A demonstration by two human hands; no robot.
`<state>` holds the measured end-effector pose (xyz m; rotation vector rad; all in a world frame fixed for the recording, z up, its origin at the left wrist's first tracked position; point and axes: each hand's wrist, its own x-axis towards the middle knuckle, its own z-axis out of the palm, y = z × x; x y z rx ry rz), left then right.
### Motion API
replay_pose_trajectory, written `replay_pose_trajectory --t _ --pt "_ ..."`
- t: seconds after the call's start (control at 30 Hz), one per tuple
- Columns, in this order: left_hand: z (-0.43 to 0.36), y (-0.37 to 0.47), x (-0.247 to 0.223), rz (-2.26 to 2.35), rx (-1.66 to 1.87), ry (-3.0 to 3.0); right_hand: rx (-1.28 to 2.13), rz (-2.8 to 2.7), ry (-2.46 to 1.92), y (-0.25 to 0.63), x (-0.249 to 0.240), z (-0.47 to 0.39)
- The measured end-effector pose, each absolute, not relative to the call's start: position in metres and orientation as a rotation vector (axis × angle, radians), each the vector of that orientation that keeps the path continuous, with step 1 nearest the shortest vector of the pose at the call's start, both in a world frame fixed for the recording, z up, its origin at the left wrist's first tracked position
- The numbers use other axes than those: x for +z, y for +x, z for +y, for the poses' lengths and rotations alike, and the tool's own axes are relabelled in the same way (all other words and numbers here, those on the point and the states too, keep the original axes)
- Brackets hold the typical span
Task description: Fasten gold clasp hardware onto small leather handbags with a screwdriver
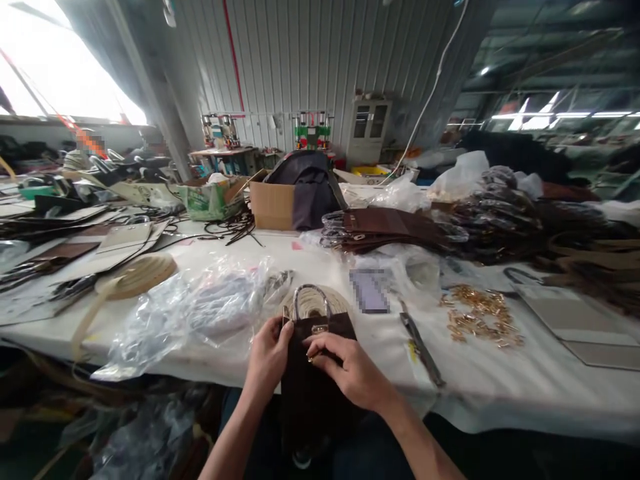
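A dark brown handbag (315, 393) leans upright against the table's front edge, between my arms. Its handle (311, 293) is wrapped in clear plastic, and a metal clasp (320, 329) shows near the top. My left hand (273, 343) grips the bag's upper left edge between thumb and fingers. Over the front, just below the clasp, my right hand (345, 367) pinches a small gold metal fitting (310, 358). The fitting's exact shape is too small to make out. Behind the handle lies a coil of pale cord (320, 303).
Clear plastic bags (195, 313) and a tape roll (143, 275) lie left. Rightward are a blurred flat object (370, 291), a dark long-handled tool (420, 347) and several gold fittings (483, 317). Brown bag pieces (395, 230) and a cardboard box (273, 205) stand behind.
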<state>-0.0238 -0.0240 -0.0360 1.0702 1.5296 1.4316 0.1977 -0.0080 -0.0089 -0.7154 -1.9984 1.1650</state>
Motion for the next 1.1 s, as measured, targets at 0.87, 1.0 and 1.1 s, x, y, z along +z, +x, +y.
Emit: replay_pose_trajectory --t 0.87,1.0,1.1 --pt "-0.028 -0.018 -0.037 1.528 1.514 0.93 0.849 -1.958 -0.843 0.179 -0.019 -0.021" --pt "-0.028 -0.021 -0.036 1.561 1.463 0.961 0.853 -1.845 -0.945 0.181 -0.028 -0.019" --pt "-0.027 -0.022 -0.035 1.601 1.416 1.037 0.942 -1.698 -1.004 0.182 -0.032 -0.015"
